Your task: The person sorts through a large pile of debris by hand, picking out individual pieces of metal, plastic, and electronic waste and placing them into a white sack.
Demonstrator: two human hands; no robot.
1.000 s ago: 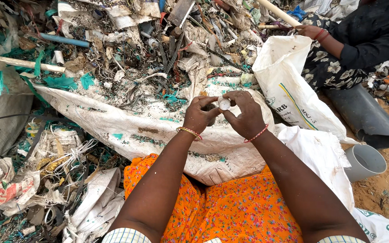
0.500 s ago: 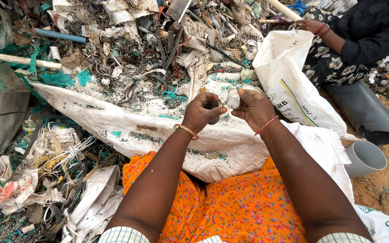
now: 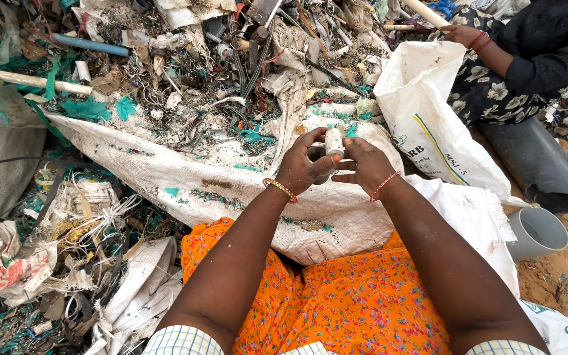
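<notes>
1. head view: left hand (image 3: 304, 167) and right hand (image 3: 366, 167) both pinch a small white cylinder (image 3: 333, 141), held up above the white sack (image 3: 231, 190) on the lap.
2. it looks not yet separated; a dark part is under the left fingers.
3. scrap heap (image 3: 218, 66) far behind seems mostly unsorted.

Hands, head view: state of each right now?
Left hand: closed on a small whitish cylindrical piece.
Right hand: fingers curled, touching the same piece; full grip cannot be told.
</notes>
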